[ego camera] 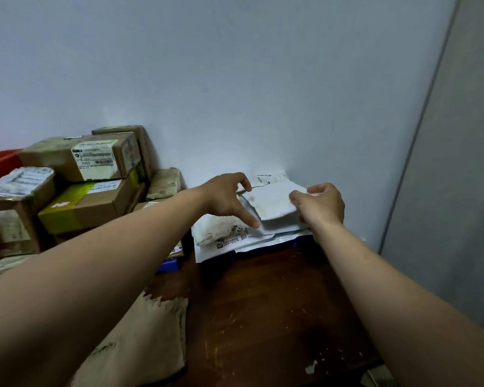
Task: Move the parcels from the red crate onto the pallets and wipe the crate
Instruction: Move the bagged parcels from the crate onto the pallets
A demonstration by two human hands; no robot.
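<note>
Against the wall [235, 79] at centre, holds the top mailer [274, 202] on a stack [227, 241] of white mailers. Grips its 3 o'clock edge with the right hand [320, 205], fingers curled round it. Touches its 9 o'clock edge with the left hand [227, 199], fingers spread apart and fairly straight. Rests the stack on a blue pallet [298, 243]. Shows boxes [95, 174] piled at 9 o'clock, red crate [0, 162] behind them at the frame edge, padded parcel [140, 331] at 7 o'clock.
</note>
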